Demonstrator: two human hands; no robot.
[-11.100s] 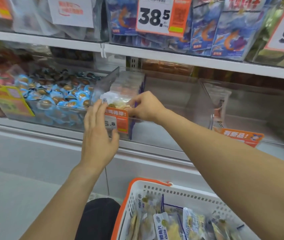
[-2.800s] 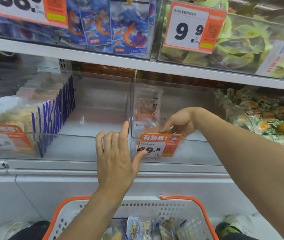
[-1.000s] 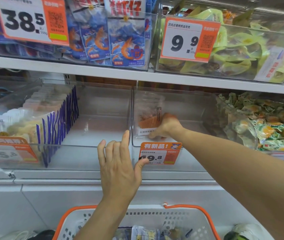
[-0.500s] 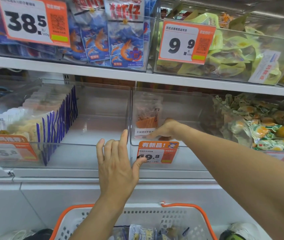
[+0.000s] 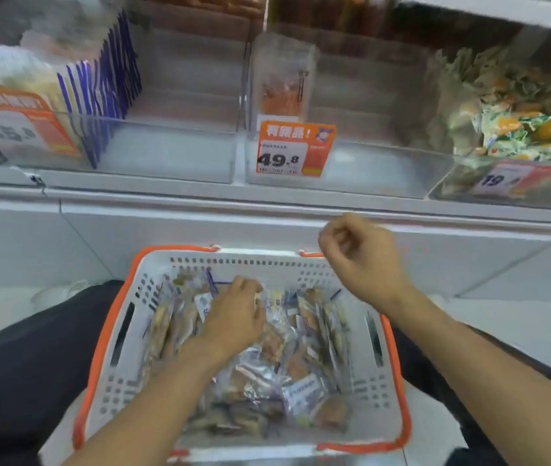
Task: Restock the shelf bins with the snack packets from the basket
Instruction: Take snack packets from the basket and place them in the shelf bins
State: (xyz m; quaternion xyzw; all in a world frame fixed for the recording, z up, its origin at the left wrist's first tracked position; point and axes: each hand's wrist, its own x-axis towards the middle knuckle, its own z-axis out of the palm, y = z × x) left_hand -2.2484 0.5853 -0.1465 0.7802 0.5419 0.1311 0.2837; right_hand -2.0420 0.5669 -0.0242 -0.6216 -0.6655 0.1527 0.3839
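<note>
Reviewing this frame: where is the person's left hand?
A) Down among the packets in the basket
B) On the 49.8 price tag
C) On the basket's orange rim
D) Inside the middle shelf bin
A: the left hand is down among the snack packets inside the basket.

Packets (image 5: 260, 371) in basket (image 5: 119, 331); bins (image 5: 351, 169) behind
</note>
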